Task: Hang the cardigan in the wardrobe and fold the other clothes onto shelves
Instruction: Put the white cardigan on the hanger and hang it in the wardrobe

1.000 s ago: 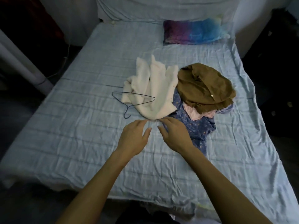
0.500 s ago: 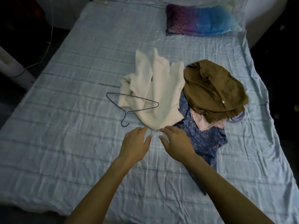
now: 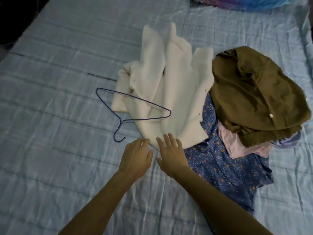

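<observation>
Hands lie open and flat, side by side on the bed (image 3: 59,65). The right hand (image 3: 171,153) touches the near hem of the cream cardigan (image 3: 176,92); the left hand (image 3: 135,158) is just beside it. A wire hanger (image 3: 135,99) lies partly across the cardigan, and a brown garment (image 3: 254,92) tops the floral garment (image 3: 220,160) alongside.

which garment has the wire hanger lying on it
The cream fuzzy cardigan: the thin blue wire hanger lies partly over it and touches no other garment.
</observation>
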A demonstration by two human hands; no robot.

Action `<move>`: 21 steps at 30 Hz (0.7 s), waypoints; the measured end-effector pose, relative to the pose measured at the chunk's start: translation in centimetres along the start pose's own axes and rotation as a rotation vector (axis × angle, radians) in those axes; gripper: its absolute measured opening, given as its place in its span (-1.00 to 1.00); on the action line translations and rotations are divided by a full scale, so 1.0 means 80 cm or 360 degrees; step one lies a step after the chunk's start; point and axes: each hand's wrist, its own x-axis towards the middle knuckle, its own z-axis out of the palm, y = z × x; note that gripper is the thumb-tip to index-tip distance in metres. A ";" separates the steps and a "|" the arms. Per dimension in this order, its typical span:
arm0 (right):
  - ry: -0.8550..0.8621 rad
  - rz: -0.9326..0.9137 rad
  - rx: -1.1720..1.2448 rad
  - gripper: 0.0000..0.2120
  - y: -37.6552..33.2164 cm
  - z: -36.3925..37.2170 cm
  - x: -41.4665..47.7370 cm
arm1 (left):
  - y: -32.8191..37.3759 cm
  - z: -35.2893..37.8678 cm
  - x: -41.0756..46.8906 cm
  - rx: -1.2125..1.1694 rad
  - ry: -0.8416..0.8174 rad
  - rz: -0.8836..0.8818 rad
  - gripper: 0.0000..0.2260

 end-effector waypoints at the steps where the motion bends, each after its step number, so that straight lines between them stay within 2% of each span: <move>1: -0.0046 -0.0004 -0.0057 -0.29 0.001 0.012 0.009 | -0.004 0.010 0.010 0.0036 -0.0014 0.0016 -0.69; 5: -0.0100 0.0045 -0.0213 -0.24 0.008 0.052 0.041 | -0.012 0.041 0.045 0.0160 -0.0099 0.0121 -0.63; 8: -0.0052 0.0051 -0.0322 -0.29 0.024 0.071 0.061 | -0.016 0.054 0.062 0.0211 -0.0099 0.0167 -0.66; 13: 0.0226 -0.0018 -0.0312 -0.63 0.052 0.077 0.079 | -0.027 0.066 0.082 0.0239 0.0040 0.0262 -0.67; 17: 0.0322 0.0045 -0.0068 -0.63 0.052 0.032 0.064 | -0.021 0.049 0.083 0.0199 0.0105 0.0262 -0.67; 21: 0.0486 0.0034 0.0153 -0.69 0.046 -0.055 0.025 | 0.005 0.003 0.065 0.0141 0.0187 0.0330 -0.47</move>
